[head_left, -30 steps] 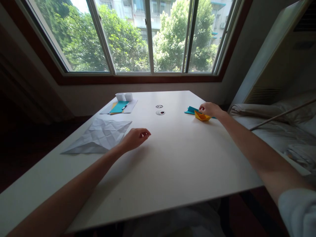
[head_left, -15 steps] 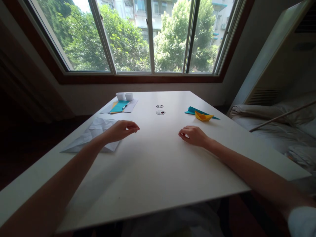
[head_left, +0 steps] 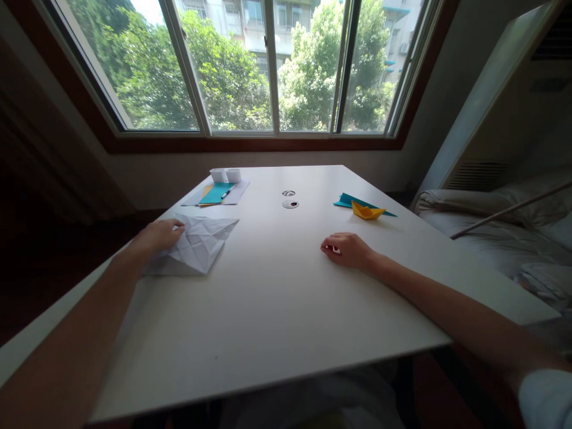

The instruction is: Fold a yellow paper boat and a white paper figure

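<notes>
With the middle of the table [head_left: 277,310] as the clock's centre and the window at twelve, the creased white paper [head_left: 201,241] lies between nine and ten o'clock, near the table's left edge. The left hand [head_left: 161,235] is on its left part, with fingertips touching it; whether they pinch a layer or only rest there, I cannot tell. The right hand [head_left: 347,250] lies toward three o'clock, loosely curled and holding nothing.

In my judgement, the thin paper could bend or tear if one hand pulls it by a single layer. It could also slip over the edge, because it lies so close, if the hand pushes outward. The yellow paper boat [head_left: 367,211] and the blue folded paper [head_left: 345,201], at two o'clock, could be knocked if the right forearm swings forward.

Compared with the frame of half a second ago, the left hand is no longer above the paper's right side but at its left, so the right corner shows uncovered. The right hand stays almost in the same place, and the boat is unmoved.
</notes>
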A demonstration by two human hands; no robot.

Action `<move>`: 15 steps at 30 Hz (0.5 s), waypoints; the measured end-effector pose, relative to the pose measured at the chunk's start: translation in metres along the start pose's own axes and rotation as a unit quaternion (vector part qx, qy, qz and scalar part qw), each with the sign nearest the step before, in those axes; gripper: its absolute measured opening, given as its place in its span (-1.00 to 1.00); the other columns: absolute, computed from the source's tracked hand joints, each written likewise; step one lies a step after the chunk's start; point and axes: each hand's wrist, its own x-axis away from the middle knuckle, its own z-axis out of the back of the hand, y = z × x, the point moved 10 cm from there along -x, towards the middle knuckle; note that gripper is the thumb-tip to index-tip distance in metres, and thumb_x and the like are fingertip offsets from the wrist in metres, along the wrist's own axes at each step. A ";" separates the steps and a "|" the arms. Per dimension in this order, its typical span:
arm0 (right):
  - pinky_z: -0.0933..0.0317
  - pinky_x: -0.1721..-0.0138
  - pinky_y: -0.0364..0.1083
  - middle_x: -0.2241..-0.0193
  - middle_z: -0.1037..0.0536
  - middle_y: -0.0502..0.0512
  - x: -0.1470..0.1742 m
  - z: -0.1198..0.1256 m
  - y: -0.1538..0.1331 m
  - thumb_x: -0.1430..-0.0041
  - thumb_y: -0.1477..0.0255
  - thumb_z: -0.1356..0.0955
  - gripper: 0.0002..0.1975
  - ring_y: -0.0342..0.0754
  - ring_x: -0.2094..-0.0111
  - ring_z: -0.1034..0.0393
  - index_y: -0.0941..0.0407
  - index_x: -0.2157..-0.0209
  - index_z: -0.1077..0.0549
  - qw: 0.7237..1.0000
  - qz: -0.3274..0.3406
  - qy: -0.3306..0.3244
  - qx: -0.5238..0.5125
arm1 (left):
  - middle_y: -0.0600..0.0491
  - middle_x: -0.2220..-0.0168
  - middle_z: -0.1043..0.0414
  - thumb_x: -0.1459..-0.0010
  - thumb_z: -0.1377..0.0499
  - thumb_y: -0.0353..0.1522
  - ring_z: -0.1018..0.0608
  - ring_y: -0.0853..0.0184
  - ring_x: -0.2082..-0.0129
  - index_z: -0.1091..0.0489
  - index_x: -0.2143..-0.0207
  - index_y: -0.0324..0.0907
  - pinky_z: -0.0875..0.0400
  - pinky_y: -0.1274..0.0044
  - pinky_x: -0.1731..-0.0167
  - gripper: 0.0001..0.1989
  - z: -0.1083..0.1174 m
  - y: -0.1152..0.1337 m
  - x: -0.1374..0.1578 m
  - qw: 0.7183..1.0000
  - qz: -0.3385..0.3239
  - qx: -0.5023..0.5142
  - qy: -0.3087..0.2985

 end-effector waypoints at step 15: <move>-0.21 0.28 -0.12 0.34 -0.50 0.13 -0.001 0.023 -0.025 -0.17 0.45 -0.21 -0.82 -0.09 0.31 -0.35 0.14 0.33 -0.44 0.996 0.061 0.063 -0.004 | -0.06 0.03 -0.37 -0.10 0.02 -0.21 -0.41 0.16 0.08 -0.34 0.01 -0.08 -0.24 0.44 0.08 -0.58 -0.036 0.176 0.060 0.942 -0.305 0.079 -0.116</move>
